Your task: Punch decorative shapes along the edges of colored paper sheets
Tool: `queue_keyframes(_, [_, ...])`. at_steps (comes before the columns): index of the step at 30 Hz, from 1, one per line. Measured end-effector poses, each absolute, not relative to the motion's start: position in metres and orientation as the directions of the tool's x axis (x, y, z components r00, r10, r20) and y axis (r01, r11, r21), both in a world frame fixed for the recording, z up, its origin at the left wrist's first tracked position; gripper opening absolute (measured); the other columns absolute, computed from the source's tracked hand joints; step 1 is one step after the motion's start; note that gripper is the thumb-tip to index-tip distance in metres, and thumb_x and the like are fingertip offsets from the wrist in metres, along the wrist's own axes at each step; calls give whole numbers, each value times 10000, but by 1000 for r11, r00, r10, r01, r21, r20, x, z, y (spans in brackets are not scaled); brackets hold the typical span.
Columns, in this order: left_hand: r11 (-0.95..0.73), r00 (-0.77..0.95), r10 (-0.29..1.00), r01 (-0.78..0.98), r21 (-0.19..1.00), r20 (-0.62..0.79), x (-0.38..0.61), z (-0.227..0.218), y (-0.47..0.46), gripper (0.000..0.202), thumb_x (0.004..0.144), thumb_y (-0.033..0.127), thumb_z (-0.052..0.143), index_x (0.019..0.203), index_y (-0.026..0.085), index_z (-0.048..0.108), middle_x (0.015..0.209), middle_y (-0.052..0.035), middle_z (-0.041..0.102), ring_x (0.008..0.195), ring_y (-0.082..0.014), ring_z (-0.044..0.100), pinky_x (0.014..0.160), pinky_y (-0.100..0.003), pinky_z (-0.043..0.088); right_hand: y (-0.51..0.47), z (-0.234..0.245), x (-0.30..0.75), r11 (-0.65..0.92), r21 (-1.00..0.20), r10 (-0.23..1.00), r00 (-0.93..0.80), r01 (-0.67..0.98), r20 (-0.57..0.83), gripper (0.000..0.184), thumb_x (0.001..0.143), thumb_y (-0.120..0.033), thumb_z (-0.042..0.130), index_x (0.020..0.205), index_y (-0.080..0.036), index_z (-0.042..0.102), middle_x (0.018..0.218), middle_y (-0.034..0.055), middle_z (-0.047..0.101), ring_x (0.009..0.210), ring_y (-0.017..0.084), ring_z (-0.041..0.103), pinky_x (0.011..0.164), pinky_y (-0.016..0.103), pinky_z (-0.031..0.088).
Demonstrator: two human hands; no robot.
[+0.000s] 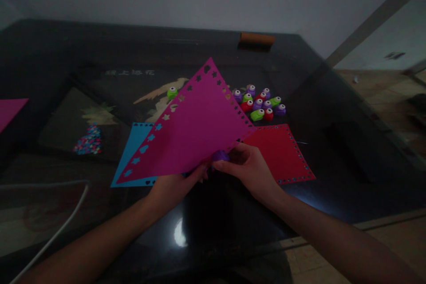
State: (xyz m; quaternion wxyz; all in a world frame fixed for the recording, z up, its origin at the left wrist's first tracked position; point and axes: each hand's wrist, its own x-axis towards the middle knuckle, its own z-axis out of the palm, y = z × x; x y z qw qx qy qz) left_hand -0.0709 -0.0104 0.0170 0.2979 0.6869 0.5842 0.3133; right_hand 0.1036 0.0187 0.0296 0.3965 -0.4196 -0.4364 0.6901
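A magenta paper sheet [193,128] is held up at a slant, with shapes such as stars and hearts cut along its edges. My left hand [178,186] grips the sheet's lower edge, its fingers partly hidden behind the paper. A purple craft punch [220,156] sits at that same edge, closed in my right hand [248,166] with the thumb on it. Behind the magenta sheet lies a blue sheet [129,151] with punched borders. To the right, a red sheet [279,151] with small holes along its edges rests on the dark table.
Several purple, green and red punches [258,104] stand behind the red sheet; one green punch [172,93] is apart on the left. Small paper cutouts [89,142] form a pile. A brown roll [257,39] lies at the back, a white cable [71,217] at front left.
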Motion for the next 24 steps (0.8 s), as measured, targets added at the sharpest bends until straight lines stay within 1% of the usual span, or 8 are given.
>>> queue_keyframes(6, [-154,126,987,606,781,97,-70,18,-10,291,821,326,486,566,243,600,560,36,682,564,-166,655,644,-275,522,18,30,103,-298,-939,914,-334,-170,-230,268,580,-228,826,818,-211,705,801,-6,739,716,149,684,718,295,554])
queue_keyframes(11, [-154,127,987,620,769,96,-70,19,-10,317,833,357,487,557,246,597,566,36,684,583,-174,656,689,-300,524,18,29,104,-303,-933,909,-351,-192,-223,259,593,-232,822,823,-215,705,802,-7,736,723,148,680,732,303,549])
queue_keyframes(15, [-159,125,987,623,766,104,-70,18,-10,283,829,335,503,578,249,603,596,33,696,606,-177,664,690,-298,526,18,28,104,-312,-930,910,-342,-195,-234,275,583,-227,827,831,-217,709,814,-7,738,724,149,679,732,302,549])
queue_keyframes(20, [-159,134,986,612,775,97,-70,17,-10,302,832,338,487,564,248,593,565,37,683,566,-168,654,665,-287,524,18,27,104,-302,-931,909,-356,-205,-217,262,605,-228,818,841,-218,706,811,-10,733,727,140,674,723,283,541])
queue_keyframes(24, [-151,123,988,628,763,94,-70,18,-10,311,828,350,487,554,249,593,562,40,682,575,-168,655,684,-287,519,18,28,104,-307,-930,908,-354,-201,-223,237,612,-238,813,816,-207,697,797,-6,730,717,143,672,725,288,538])
